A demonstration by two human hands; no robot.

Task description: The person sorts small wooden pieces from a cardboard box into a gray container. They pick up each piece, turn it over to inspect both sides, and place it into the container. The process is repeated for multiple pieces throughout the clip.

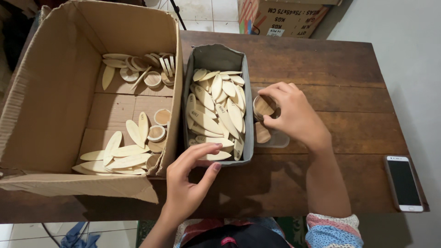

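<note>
Reaching over the near end of a grey rectangular container [248,115], the left hand [186,183] is seen with its fingers spread and curled loosely; the fingertips are laid on the nearest of the leaf-shaped wooden pieces [216,108] heaped inside, and nothing is closed in the hand. The grey container is set lengthwise on a dark wooden table [321,64], just right of a large open cardboard box [50,92].

A round wooden disc [263,106] is pinched between the thumb and fingers of the right hand [294,115], and it is held just over a small clear plastic tub [275,138] that is placed against the right wall of the grey container. A second wooden disc [262,133] is seen inside that tub, nearer than the first.

More leaf-shaped pieces and small round wooden cups [156,133] are scattered in two groups on the floor of the cardboard box, one at its far side and one at its near side. A white smartphone [403,183] is laid face up at the near right edge of the table, well apart from both hands. Part of another cardboard carton [280,16] is visible on the floor beyond the far edge of the table.
</note>
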